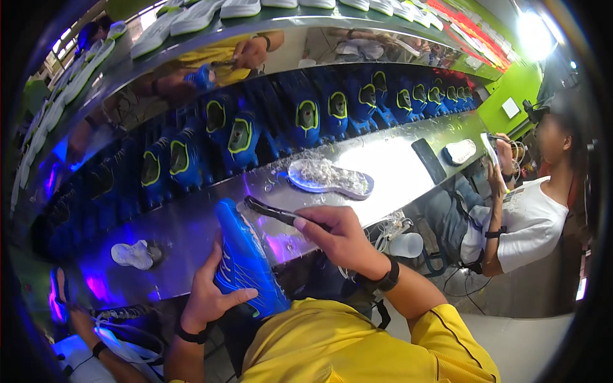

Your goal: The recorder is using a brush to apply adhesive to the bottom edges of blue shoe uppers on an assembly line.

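My left hand (207,287) is closed around a blue shoe upper (246,271) with pale laces, tilted above the bench's near edge. A whitish strip runs along the shoe's side facing my right hand. Between the thumb and fingers of my right hand (345,241) is a slim black brush (274,211). Its tip points left and lies close to the shoe's upper edge; whether it touches I cannot tell. Beyond the brush, a white shoe sole (329,179) lies on the metal bench (255,185), partly covered with loose white scraps.
Blue shoes (243,135) stand in a long row behind the bench. White soles (195,19) line the shelf above. A white lump (131,255) lies left; a dark flat slab (428,161) lies right. Co-workers sit on both sides, the right one (536,214) holding a sole.
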Demonstrator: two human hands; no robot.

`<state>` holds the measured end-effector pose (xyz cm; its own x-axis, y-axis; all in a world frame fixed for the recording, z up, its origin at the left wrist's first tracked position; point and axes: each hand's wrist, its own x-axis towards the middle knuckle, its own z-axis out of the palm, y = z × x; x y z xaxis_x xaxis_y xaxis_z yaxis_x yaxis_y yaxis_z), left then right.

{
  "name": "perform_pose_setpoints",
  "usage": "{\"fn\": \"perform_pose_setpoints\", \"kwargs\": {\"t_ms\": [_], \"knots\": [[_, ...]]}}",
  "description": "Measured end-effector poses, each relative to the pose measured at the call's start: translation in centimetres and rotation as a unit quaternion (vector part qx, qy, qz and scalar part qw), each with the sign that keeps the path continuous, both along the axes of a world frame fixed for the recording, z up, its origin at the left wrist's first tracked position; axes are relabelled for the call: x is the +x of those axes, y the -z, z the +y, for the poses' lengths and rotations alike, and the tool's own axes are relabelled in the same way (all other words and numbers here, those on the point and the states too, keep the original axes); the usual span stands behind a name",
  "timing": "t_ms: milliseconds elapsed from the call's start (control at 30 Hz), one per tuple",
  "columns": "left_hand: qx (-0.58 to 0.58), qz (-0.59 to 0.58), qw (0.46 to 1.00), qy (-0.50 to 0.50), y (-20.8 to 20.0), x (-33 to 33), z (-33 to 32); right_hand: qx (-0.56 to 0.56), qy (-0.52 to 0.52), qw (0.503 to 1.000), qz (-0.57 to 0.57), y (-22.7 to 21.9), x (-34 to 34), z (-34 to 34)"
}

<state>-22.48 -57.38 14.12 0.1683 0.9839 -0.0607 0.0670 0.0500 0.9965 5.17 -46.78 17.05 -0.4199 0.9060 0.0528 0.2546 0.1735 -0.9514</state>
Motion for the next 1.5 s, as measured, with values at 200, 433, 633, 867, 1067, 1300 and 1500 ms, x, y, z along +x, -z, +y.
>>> {"fn": "perform_pose_setpoints", "kwargs": {"t_ms": [200, 433, 633, 867, 1067, 1300, 1500], "knots": [[-0.023, -0.018, 0.999, 0.026, -0.9, 0.6, -0.7, 0.012, -0.02, 1.0, 0.012, -0.8, 1.1, -0.8], [-0.014, -0.045, 0.999, 0.003, -1.1, 0.4, -0.7, 0.032, -0.035, 0.998, 0.034, 0.3, 2.0, -3.1], [-0.059, -0.114, 0.992, -0.021, -2.3, 0.9, -0.1, 0.082, -0.043, 0.996, 0.016, 0.9, 3.0, -5.2], [-0.069, -0.131, 0.989, -0.029, -2.9, 1.7, 0.0, 0.161, 0.007, 0.986, -0.051, -0.5, 2.2, -4.0], [-0.095, -0.154, 0.981, -0.063, -3.4, 2.0, 0.7, 0.117, -0.026, 0.992, -0.032, -0.9, 2.8, -3.9], [-0.112, -0.194, 0.97, -0.095, -3.9, 1.4, 1.8, 0.059, -0.101, 0.993, -0.023, -1.1, 4.4, -3.4], [-0.119, -0.202, 0.965, -0.117, -3.5, 0.5, 3.1, 0.031, -0.135, 0.99, -0.033, -2.4, 5.5, -2.8]]}}
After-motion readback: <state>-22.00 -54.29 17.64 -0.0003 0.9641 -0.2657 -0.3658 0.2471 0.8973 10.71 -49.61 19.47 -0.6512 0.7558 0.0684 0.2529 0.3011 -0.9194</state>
